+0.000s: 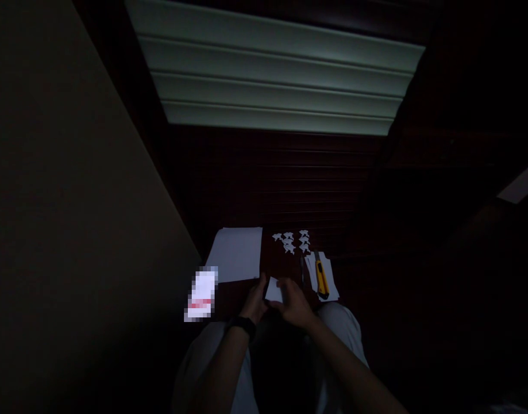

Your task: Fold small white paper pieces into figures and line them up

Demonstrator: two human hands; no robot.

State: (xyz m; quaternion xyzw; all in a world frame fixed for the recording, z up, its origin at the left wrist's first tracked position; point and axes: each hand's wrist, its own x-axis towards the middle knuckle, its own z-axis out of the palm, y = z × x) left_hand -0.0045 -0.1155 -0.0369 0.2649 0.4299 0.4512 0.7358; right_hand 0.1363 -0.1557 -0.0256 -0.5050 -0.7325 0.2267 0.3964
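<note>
Between my two hands is a small white piece of paper (273, 290), tilted, above my lap. My right hand (296, 305) is closed on its right side, fingers curled over the edge. My left hand (255, 302), with a black band on the wrist, grips the left edge; its fingertips are dim. Just beyond lie several small white paper cutouts (288, 242) with jagged outlines. To the right, a yellow utility knife (321, 279) rests on white paper pieces (332, 282), and a thin dark tool (302, 271) lies beside them.
A stack of white sheets (238, 253) lies at the left of the dark work surface. Left of my hands is a bright, pixelated screen-like patch (202, 293). A plain wall (95, 201) rises on the left, and pale slats (272, 69) stand ahead. The room is very dark.
</note>
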